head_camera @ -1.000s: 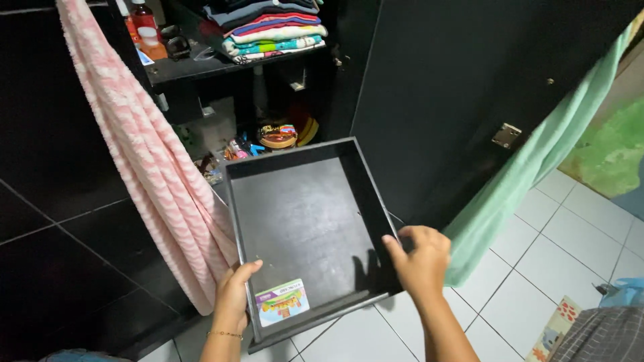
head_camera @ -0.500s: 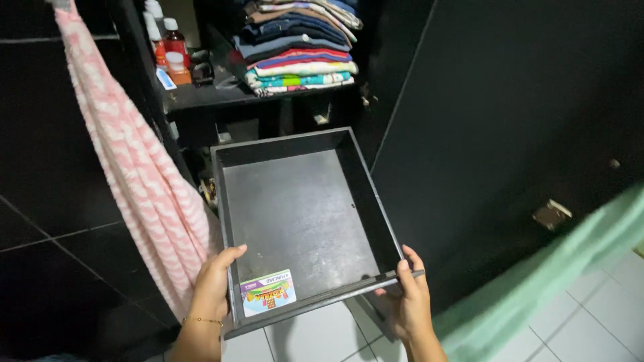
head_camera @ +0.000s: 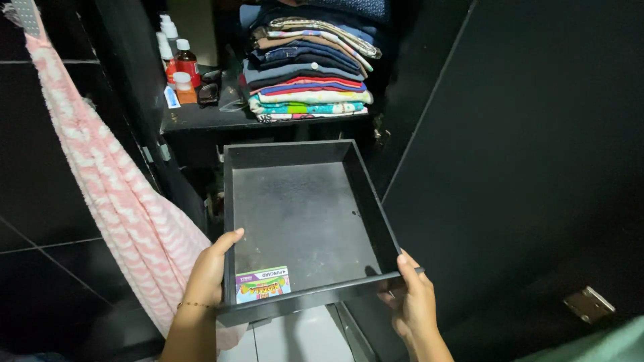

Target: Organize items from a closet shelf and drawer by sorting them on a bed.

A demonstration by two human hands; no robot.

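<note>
**Drawer lifted level with the wardrobe opening**

Up it has come since a moment ago: the black drawer [head_camera: 305,221] now sits higher and squarer to the open wardrobe, and the green cloth that swung at the right has dropped almost out of view, only a sliver [head_camera: 604,345] showing at the bottom corner.

Left hand [head_camera: 211,268] is clamped on the drawer's near left corner, thumb over the side wall, fingers under and outside it. Right hand [head_camera: 409,302] is wrapped round the near right corner, thumb on top of the front edge, fingers beneath. Both hands closed on the drawer, which hangs between them just in front of the dark opening.

Inside the drawer: one colourful card [head_camera: 263,284] lying flat against the near front wall, close to the left hand. Nothing else shows on its scuffed floor.

Above, the shelf [head_camera: 201,121] carries a stack of folded clothes [head_camera: 308,64] and a cluster of small bottles [head_camera: 178,64] to the left. A pink patterned towel [head_camera: 114,194] hangs beside the left hand.
</note>
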